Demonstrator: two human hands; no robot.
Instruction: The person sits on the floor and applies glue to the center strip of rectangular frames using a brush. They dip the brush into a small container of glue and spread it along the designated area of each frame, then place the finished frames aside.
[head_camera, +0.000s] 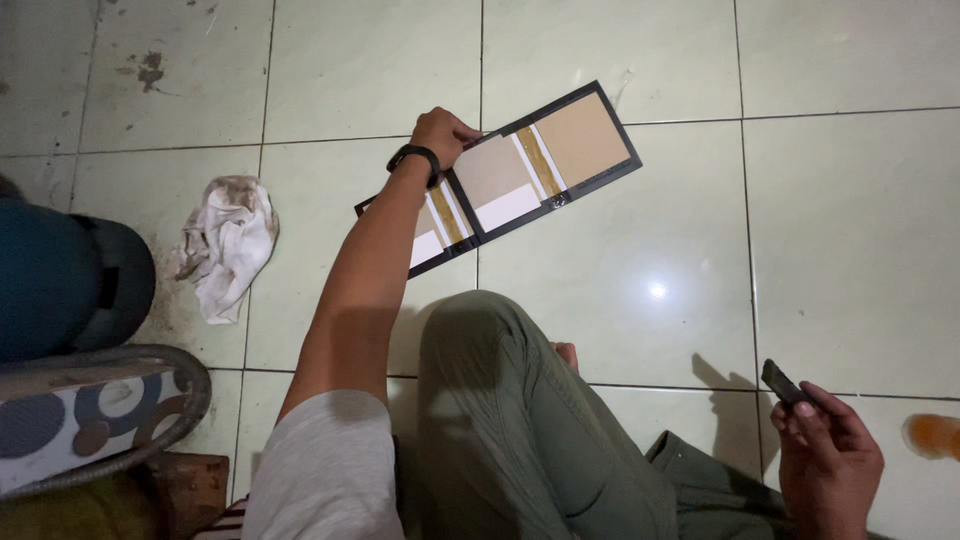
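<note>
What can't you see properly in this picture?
Head view:
- Folding board: its left panel is hidden behind the left forearm and left hand.
- Small dark thing in the right hand: too small and dim to tell what it is.
- Orange blob: blurred, cut off by the right edge.
- White rag: crumpled, its underside is hidden.

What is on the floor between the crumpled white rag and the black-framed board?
In the head view, only the person's outstretched left forearm crosses between the rag and the board; the tiles there are otherwise bare.
</note>
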